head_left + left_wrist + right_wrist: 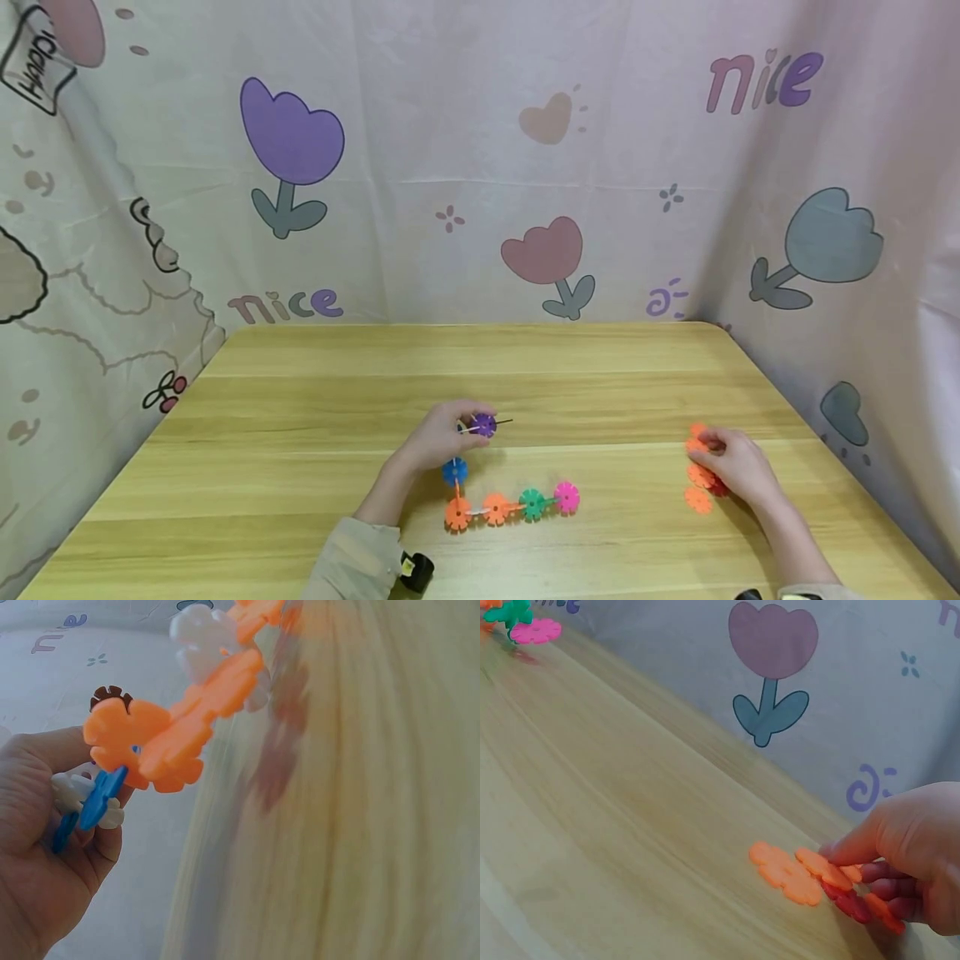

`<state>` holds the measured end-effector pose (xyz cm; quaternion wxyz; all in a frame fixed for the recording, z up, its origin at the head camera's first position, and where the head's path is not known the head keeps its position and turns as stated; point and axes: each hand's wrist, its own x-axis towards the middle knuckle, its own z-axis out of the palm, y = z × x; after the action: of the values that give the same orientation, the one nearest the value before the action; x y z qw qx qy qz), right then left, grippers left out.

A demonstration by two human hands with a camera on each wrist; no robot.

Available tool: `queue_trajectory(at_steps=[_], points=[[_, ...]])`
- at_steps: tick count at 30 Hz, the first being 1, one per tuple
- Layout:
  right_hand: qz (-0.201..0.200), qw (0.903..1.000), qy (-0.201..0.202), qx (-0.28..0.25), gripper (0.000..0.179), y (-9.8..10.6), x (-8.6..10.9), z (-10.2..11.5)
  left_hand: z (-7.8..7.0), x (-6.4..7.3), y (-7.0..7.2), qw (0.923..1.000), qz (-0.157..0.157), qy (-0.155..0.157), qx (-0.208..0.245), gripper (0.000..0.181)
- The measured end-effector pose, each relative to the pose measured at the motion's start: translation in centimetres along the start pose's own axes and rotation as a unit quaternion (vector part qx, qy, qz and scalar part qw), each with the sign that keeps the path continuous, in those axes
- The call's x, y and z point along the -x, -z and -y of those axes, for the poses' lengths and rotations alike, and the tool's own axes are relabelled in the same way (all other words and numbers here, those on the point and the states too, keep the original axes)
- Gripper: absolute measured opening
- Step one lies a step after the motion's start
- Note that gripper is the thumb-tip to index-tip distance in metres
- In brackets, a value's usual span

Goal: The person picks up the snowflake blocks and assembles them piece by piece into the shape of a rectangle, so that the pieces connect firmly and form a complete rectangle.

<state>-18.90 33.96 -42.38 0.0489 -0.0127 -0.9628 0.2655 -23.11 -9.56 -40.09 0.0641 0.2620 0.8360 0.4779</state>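
Note:
In the head view my left hand point(442, 435) grips one end of a chain of plastic snowflake discs, near a purple disc point(483, 426). From there the chain runs through a blue disc point(454, 472) and orange discs point(496, 508) to a green disc point(532, 504) and a pink disc point(567, 497). In the left wrist view, blue discs point(103, 799) and white discs sit within the curled fingers, below an orange disc point(124, 739). My right hand point(738, 468) pinches an orange snowflake disc point(823, 868) at a small group of loose discs on the right.
Beside the right hand lie loose orange discs point(698, 500) and a red disc point(847, 902), partly overlapping. The wooden table point(337, 358) meets a patterned cloth point(420, 125) at its back and sides. A dark device point(417, 572) is on the left wrist.

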Motion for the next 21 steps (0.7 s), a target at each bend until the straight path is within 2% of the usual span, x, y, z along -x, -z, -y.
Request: queue_trajectory(at_steps=[10, 15, 21], points=[[0.019, 0.9995, -0.023, -0.008, 0.045, 0.5, 0.2, 0.3, -0.1, 0.1, 0.0, 1.0, -0.001, -0.002, -0.007, 0.034], [0.003, 1.0, -0.006, -0.004, 0.04, 0.4, 0.3, 0.6, -0.1, 0.0, 0.0, 1.0, 0.0, 0.002, 0.002, 0.034], [-0.035, 0.9985, 0.027, -0.034, 0.032, -0.3, -0.1, 1.8, 0.2, -0.1, -0.1, 1.0, -0.002, 0.005, 0.006, 0.034]])
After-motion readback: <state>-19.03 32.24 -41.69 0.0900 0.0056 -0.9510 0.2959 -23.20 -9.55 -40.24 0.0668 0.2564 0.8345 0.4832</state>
